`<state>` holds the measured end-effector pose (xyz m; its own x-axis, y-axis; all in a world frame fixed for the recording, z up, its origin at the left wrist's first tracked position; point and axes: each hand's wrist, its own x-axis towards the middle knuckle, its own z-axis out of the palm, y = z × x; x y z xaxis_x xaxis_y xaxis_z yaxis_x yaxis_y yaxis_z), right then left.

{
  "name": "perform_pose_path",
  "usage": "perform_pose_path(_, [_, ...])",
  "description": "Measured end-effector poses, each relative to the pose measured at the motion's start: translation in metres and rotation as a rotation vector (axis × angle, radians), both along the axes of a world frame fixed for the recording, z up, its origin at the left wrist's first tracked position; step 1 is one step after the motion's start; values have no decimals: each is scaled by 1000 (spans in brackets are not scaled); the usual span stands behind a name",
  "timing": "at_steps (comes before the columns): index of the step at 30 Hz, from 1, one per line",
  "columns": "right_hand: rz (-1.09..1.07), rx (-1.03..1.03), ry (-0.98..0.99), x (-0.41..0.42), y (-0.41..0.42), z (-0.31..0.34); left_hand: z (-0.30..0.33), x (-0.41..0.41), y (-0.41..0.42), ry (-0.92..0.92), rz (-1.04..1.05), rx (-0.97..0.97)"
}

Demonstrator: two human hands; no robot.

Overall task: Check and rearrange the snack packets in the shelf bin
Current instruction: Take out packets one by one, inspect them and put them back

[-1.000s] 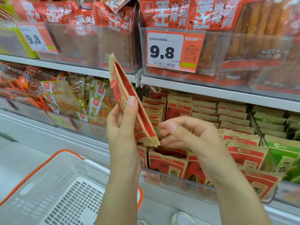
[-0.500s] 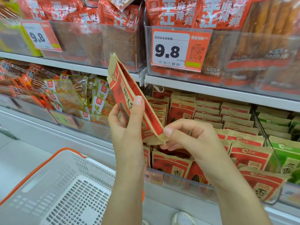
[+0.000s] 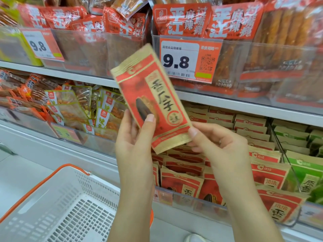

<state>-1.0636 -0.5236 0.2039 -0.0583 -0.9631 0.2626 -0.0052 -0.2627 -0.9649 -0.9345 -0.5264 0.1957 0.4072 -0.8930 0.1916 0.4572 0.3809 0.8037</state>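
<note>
A red and tan snack packet (image 3: pixel 153 98) with a sunflower seed picture is held up in front of the shelves, its printed face turned to me and its top tilted left. My left hand (image 3: pixel 136 137) grips its lower left edge, thumb on the front. My right hand (image 3: pixel 216 145) pinches its lower right corner. Below and behind the hands, the clear shelf bin (image 3: pixel 192 201) holds several rows of the same red packets (image 3: pixel 181 184).
A white basket with an orange rim (image 3: pixel 57 203) sits at the lower left. Green packets (image 3: pixel 304 170) fill the bin section on the right. The upper shelf carries red snack bags and a 9.8 price tag (image 3: pixel 188 60). Clear bagged snacks (image 3: pixel 76 105) lie to the left.
The packet has turned from edge-on to face-on toward me. Both hands have kept their hold on its lower end and stay above the bin.
</note>
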Motion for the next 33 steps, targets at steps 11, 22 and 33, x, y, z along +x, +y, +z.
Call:
perform_pose_path(11, [-101,22,46,-11,-4,-3,-4,-10,4,-201,-108,-83])
perform_pose_path(22, [-178,-71,-222,-20,-6,3,-22,-7,3,-893,173,-169])
perform_pose_path(33, [-145,29,-347,-29,-10,-3,-21,-7,4,-910,34,-135])
